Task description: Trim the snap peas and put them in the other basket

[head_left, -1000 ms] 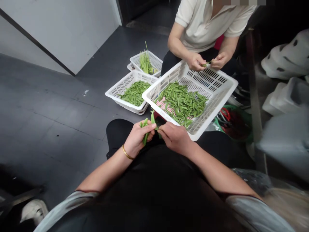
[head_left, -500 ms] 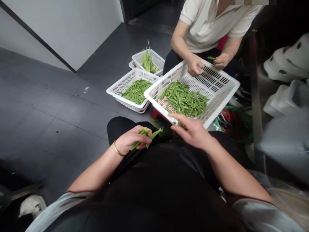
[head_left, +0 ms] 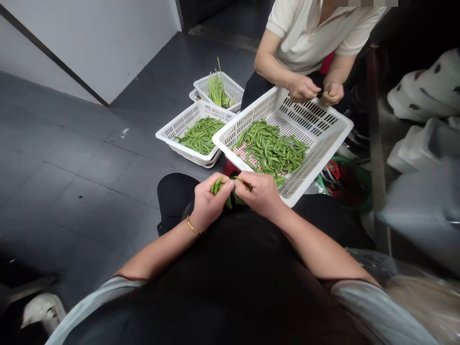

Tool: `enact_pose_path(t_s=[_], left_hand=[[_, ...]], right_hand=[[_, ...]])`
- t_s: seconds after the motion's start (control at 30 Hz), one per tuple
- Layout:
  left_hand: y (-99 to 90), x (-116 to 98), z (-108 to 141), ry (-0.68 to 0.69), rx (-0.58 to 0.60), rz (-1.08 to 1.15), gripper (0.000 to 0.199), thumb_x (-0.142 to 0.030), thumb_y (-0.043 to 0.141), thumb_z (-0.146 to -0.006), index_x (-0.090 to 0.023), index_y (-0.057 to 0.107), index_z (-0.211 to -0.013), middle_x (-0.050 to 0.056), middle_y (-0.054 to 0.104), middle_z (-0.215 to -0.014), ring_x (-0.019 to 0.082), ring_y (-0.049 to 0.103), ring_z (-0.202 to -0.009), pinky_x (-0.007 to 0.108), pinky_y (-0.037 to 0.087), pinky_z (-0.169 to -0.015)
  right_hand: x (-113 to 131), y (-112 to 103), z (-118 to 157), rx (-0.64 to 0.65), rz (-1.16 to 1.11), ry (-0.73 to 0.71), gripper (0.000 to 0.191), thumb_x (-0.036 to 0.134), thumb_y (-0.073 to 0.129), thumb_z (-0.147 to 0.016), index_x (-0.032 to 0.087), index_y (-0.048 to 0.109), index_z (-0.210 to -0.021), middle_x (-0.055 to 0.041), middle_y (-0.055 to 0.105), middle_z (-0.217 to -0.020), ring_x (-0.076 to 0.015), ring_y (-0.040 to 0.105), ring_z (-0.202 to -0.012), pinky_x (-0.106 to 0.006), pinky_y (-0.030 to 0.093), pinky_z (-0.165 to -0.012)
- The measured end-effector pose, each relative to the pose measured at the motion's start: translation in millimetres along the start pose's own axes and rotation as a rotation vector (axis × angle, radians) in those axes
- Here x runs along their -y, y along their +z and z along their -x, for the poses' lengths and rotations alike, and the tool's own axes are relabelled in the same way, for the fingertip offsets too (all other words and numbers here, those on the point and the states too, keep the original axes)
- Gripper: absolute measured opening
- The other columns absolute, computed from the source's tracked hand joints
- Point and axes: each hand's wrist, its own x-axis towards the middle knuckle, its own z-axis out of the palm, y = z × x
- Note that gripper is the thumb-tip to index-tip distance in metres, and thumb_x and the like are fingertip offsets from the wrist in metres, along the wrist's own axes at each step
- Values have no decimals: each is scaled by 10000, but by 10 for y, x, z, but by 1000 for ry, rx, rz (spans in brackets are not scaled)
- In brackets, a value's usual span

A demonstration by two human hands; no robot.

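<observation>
My left hand [head_left: 212, 200] is closed around several green pea pods [head_left: 216, 186], above my dark-clad lap. Against it, my right hand [head_left: 259, 192] pinches the tip of a pod, and the fingertips of both hands meet. Just beyond them a large white basket [head_left: 316, 175] holds a heap of green pods [head_left: 273, 146]. A smaller white basket [head_left: 168, 134] to its left also contains pods [head_left: 201, 135].
Opposite me sits a person in a cream shirt [head_left: 305, 36], both hands together over the large basket's far rim. Behind the smaller basket, another basket [head_left: 233, 86] holds long green stems [head_left: 217, 90]. White containers [head_left: 413, 148] stand at the right.
My right hand has moved left from the large basket's near edge and closed at the pods. My left hand has shifted slightly right and up. The other person's hands have come together.
</observation>
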Motion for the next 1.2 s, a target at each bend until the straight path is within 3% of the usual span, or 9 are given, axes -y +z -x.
enact_pose_path(t_s=[0.17, 0.27, 0.4, 0.5, 0.67, 0.83, 1.0, 1.1, 1.2], left_hand=[[-250, -6, -271, 26, -288, 101, 177, -326, 645, -775, -185, 559, -710, -31, 516, -600, 75, 449, -499, 196, 377, -480], [-364, 37, -384, -255, -91, 425, 220, -353, 639, -747, -181, 510, -702, -18, 544, -575, 71, 436, -413, 192, 328, -375], [-344, 43, -324, -423, 191, 595, 291, -270, 687, -656, -174, 418, -600, -64, 403, -468, 43, 338, -371, 167, 245, -343], [-203, 7, -192, -338, 264, 358, 306, -263, 723, -653, -170, 436, -596, -74, 372, -470, 44, 317, -398, 181, 253, -386], [97, 59, -32, 98, 360, -314, 179, -323, 703, -703, -178, 612, -756, 26, 607, -709, 135, 516, -641, 247, 389, -612], [161, 163, -28, 228, 458, -496, 216, -270, 581, -773, -167, 526, -591, 9, 503, -597, 117, 429, -565, 258, 320, -574], [-22, 134, -85, -253, 524, -43, 184, -287, 642, -708, -150, 542, -638, -45, 454, -512, 69, 362, -457, 211, 270, -454], [-90, 146, -114, -545, 357, 380, 193, -302, 666, -699, -133, 573, -711, -58, 442, -477, 50, 321, -371, 195, 215, -375], [-76, 165, -117, -590, 302, 587, 208, -285, 687, -697, -109, 583, -660, -58, 416, -435, 33, 300, -333, 181, 201, -347]], right_hand=[[-67, -21, 35, 212, -266, 204, 329, 249, 467, -810, 178, 352, -510, 48, 330, -495, -68, 314, -498, -217, 242, -490], [-220, -32, 15, 348, -536, 380, 255, 391, 514, -832, 176, 514, -694, 60, 404, -520, -73, 374, -488, -200, 281, -471], [-345, -43, -86, 152, -1114, 667, 298, 502, 510, -824, 206, 483, -846, 117, 242, -472, -60, 207, -356, -180, 171, -350], [-327, -30, -156, -45, -1363, 714, 296, 485, 549, -805, 225, 410, -776, 117, 186, -485, -63, 167, -369, -173, 159, -343], [-188, 78, -160, -137, -1512, 743, 303, 482, 548, -827, 230, 389, -768, 109, 184, -487, -73, 177, -376, -181, 180, -348], [-210, 97, -144, -178, -1552, 787, 333, 503, 539, -837, 228, 382, -735, 113, 154, -466, -68, 166, -365, -173, 215, -355], [-418, -170, -107, -283, -1365, 531, 319, 505, 542, -836, 230, 421, -727, 112, 150, -461, -67, 132, -355, -183, 171, -345], [-397, -216, 44, -148, -817, 329, 219, 432, 544, -859, 219, 534, -809, 87, 321, -476, -76, 287, -379, -204, 251, -393], [-275, -110, 205, 16, -214, 42, 155, 348, 561, -863, 197, 591, -885, 13, 557, -631, -105, 488, -530, -227, 351, -514]])
